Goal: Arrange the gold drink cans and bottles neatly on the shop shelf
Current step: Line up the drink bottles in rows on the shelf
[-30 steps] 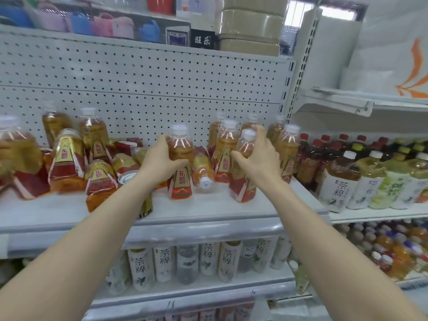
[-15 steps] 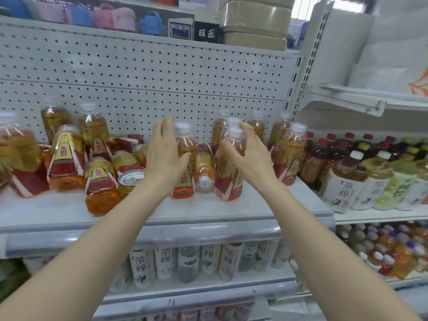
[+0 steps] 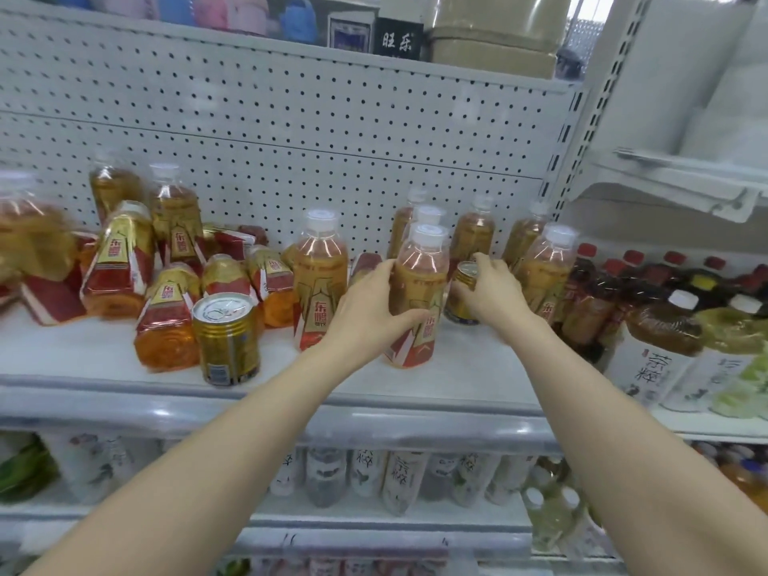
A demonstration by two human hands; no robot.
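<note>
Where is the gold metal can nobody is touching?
Head view: the gold metal can stands left of centre near the white shelf's front, beside a tipped gold plastic bottle.

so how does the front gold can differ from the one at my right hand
The front can stands free near the shelf edge, untouched; the rear can sits further back, gripped by the right hand. The front can shows fully; the rear can is partly covered by fingers. The left hand holds a bottle beside it. Both are gold and upright.
</note>
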